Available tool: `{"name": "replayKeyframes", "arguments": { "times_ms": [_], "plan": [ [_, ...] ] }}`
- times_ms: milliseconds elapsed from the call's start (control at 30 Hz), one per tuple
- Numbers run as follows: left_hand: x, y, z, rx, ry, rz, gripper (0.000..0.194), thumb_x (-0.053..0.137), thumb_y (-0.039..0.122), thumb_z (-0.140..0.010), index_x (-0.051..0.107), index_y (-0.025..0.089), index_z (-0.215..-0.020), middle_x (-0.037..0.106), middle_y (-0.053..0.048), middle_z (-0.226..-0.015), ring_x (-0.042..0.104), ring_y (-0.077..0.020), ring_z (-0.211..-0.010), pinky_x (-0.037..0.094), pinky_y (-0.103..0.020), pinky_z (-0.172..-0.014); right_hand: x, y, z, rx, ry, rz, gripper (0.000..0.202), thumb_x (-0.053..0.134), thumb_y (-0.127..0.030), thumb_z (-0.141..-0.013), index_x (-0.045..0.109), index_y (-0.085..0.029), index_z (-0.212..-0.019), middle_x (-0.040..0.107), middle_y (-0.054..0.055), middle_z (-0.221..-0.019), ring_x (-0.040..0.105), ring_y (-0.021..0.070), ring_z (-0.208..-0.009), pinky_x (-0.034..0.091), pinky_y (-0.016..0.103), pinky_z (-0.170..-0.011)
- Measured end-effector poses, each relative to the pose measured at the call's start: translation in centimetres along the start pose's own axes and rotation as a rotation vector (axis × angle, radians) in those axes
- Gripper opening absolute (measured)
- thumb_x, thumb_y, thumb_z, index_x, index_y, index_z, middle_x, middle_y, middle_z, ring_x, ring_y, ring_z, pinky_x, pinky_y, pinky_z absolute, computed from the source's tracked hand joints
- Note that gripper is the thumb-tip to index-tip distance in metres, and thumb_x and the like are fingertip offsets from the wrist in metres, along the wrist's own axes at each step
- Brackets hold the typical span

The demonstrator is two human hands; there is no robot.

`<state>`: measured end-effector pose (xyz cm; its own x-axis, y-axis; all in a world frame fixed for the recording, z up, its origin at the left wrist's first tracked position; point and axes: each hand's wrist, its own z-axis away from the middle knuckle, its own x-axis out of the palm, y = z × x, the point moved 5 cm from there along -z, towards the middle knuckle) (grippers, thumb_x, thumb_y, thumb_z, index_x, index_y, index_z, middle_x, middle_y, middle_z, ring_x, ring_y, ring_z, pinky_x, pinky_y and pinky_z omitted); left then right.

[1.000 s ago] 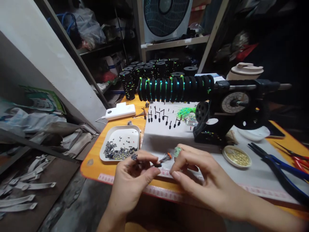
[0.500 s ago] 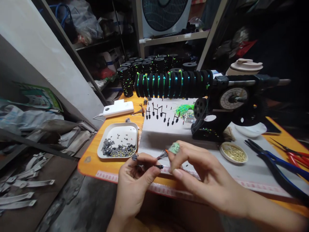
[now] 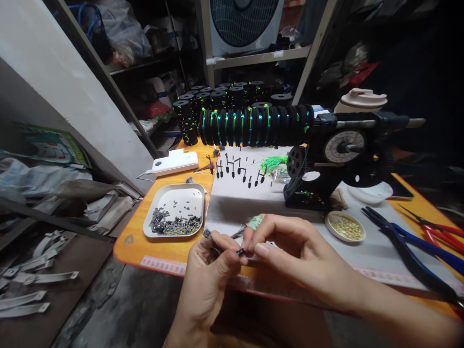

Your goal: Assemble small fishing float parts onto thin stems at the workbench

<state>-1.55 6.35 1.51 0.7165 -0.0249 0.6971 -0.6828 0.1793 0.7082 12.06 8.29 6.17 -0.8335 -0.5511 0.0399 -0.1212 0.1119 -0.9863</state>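
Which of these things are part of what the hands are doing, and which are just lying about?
Part of the work:
small black piece, held in the left hand
right hand, fingertips close to that piece
tray of small dark pieces, probably

Seemingly just lying about:
white box with a cable
lidded cup
fan

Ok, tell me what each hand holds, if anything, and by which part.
The left hand pinches a small black piece between thumb and finger, one end sticking out. Whether the right hand grips anything cannot be told.
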Motion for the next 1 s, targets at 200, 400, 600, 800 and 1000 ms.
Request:
{"name": "replayKeyframes", "arguments": {
  "times_ms": [200,400,600,800,1000],
  "plan": [
    [0.0,-0.4,-0.1,-0.07,-0.028,0.071,0.02,0.087,0.021,-0.072,0.07,0.015,-0.065,0.068,0.0,-0.064,0.058,-0.0058,-0.058,0.044,-0.012,-0.055,-0.3,-0.1,0.0,-0.017,0.018,0.074,0.013,0.059,-0.022,-0.095,0.062,-0.018,-0.083,0.066,0.001,-0.088,0.061,0.0137,-0.083,0.047,0.026,-0.077],
    [-0.7,0.3,-0.2,0.074,0.067,-0.135,0.016,0.091,0.024,-0.066,0.078,0.018,-0.07,0.069,0.001,-0.069,0.06,-0.0064,-0.061,0.047,-0.013,-0.058,0.2,-0.9,0.0,-0.021,-0.068,0.347,0.015,0.056,-0.01,-0.08,0.05,-0.019,-0.069,0.051,-0.003,-0.073,0.05,0.0135,-0.074,0.038,0.025,-0.067],
    [-0.8,0.2,-0.1,0.088,0.053,-0.191,0.015,0.09,0.029,-0.067,0.079,0.019,-0.07,0.067,0.001,-0.071,0.057,-0.0062,-0.063,0.044,-0.013,-0.055,0.3,-0.8,0.2,-0.025,-0.09,0.354,0.014,0.052,-0.009,-0.077,0.046,-0.02,-0.07,0.049,-0.002,-0.074,0.048,0.0144,-0.074,0.035,0.026,-0.067],
    [-0.9,0.3,0.0,0.095,0.062,-0.19,0.015,0.09,0.029,-0.067,0.079,0.02,-0.07,0.066,0.001,-0.071,0.056,-0.0063,-0.062,0.045,-0.013,-0.057,0.4,-0.7,0.2,-0.005,-0.089,0.358,0.013,0.051,-0.01,-0.076,0.046,-0.02,-0.069,0.048,-0.002,-0.074,0.047,0.0142,-0.073,0.035,0.026,-0.067],
    [-0.9,0.4,0.0,0.098,0.063,-0.199,0.014,0.09,0.029,-0.068,0.079,0.02,-0.07,0.067,0.001,-0.071,0.057,-0.0065,-0.064,0.045,-0.013,-0.059,0.4,-0.7,0.2,-0.013,-0.092,0.357,0.014,0.051,-0.01,-0.076,0.045,-0.02,-0.069,0.048,-0.002,-0.074,0.046,0.0141,-0.073,0.034,0.026,-0.066]
  ]
}}
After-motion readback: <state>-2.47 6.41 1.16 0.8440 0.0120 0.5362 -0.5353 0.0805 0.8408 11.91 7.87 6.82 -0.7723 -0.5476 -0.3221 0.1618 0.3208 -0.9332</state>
